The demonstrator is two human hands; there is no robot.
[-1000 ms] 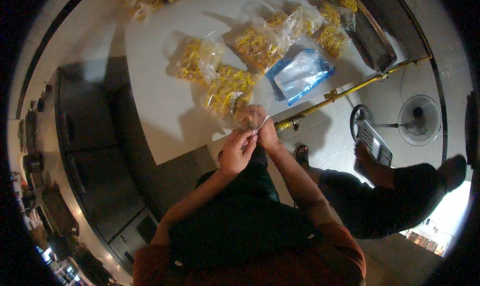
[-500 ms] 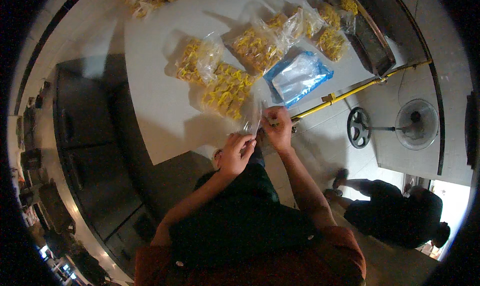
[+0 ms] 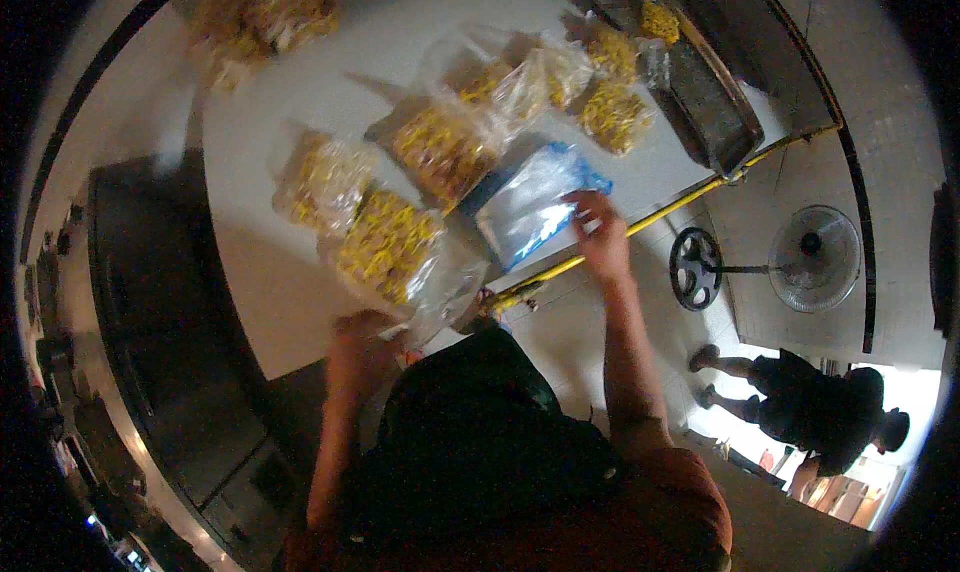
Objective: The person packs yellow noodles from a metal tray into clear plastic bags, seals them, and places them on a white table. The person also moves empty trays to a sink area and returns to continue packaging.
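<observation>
A clear plastic bag [image 3: 392, 247] filled with yellow and brownish pieces lies at the near edge of the table, its loose unfilled end pointing toward me. My left hand [image 3: 362, 357], smeared by motion, is beside that loose end; whether it touches the plastic I cannot tell. To the right lies a blue-edged pack [image 3: 530, 207] of shiny clear plastic. My right hand [image 3: 602, 234] is at the pack's right edge, its fingers bent and apart, with nothing visible held in them.
More filled bags [image 3: 445, 152] stand across the white table [image 3: 250, 272], with a heap [image 3: 265, 17] at the far left. A dark metal tray [image 3: 715, 122] sits at the far right. Along the right side run a yellow pipe [image 3: 660, 217] and a fan [image 3: 815, 257]. A person [image 3: 815, 402] stands beyond.
My hands have parted: the right moved from the bag's loose end to the blue-edged pack, the left drew left and nearer. The view shifted, and the person at the right changed position.
</observation>
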